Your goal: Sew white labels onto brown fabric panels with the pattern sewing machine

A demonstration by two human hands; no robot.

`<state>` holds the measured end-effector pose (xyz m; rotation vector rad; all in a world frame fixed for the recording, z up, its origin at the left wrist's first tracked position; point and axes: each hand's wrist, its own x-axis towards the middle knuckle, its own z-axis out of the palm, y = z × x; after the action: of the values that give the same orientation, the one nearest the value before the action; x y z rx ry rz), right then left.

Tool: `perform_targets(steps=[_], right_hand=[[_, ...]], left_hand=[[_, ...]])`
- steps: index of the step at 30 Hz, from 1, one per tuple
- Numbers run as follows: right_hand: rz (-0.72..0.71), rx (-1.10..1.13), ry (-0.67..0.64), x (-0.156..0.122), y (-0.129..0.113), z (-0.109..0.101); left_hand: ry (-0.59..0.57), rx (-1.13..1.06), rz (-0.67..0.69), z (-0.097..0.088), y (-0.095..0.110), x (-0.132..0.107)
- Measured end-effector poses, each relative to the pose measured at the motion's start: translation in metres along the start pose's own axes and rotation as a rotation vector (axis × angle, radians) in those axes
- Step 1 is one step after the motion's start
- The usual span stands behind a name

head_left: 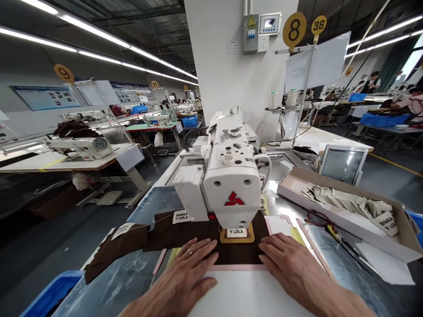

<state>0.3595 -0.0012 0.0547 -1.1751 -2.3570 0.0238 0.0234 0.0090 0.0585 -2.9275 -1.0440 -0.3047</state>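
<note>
My left hand (pixel 190 270) lies with fingers stretched out on the left part of a dark brown fabric piece (pixel 238 255). On its right edge rest the fingertips of my right hand (pixel 289 264), flat and open too. Between my hands, a white "Y LOLA" label (pixel 236 232) sits on the fabric inside a yellowish clamp frame (pixel 253 233), under the head of a white sewing machine (pixel 231 189). The needle is hidden. Leftward trails a strip of brown fabric (pixel 125 246) bearing more labels, one of them a "BIMBA Y LOLA" label (pixel 180 216).
At right, a cardboard box (pixel 317 220) holds many labels (pixel 350 202). Beside it lie thread snips (pixel 346 246) with yellow on them. A control screen (pixel 343 165) stands behind the box. A blue bin (pixel 54 293) is at lower left.
</note>
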Motion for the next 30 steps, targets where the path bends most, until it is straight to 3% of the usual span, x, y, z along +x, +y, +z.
perform_targets(steps=[4,10,15,22,30], right_hand=[[-0.043,-0.032,0.018,-0.022,-0.005,-0.003],[-0.094,-0.212,0.054,-0.041,-0.006,0.002],[-0.062,-0.202,0.072,-0.034,-0.005,0.015],[0.01,-0.204,-0.028,-0.021,0.0,0.022],[-0.183,-0.043,0.038,-0.024,-0.034,0.012]], left_hand=[[0.017,-0.067,-0.031,0.0,0.009,-0.001],[-0.061,-0.11,0.061,-0.002,0.016,0.017],[-0.052,-0.146,0.028,-0.004,0.021,0.032],[0.014,-0.169,-0.01,0.003,0.021,0.041],[0.034,-0.216,0.002,-0.007,0.029,0.022]])
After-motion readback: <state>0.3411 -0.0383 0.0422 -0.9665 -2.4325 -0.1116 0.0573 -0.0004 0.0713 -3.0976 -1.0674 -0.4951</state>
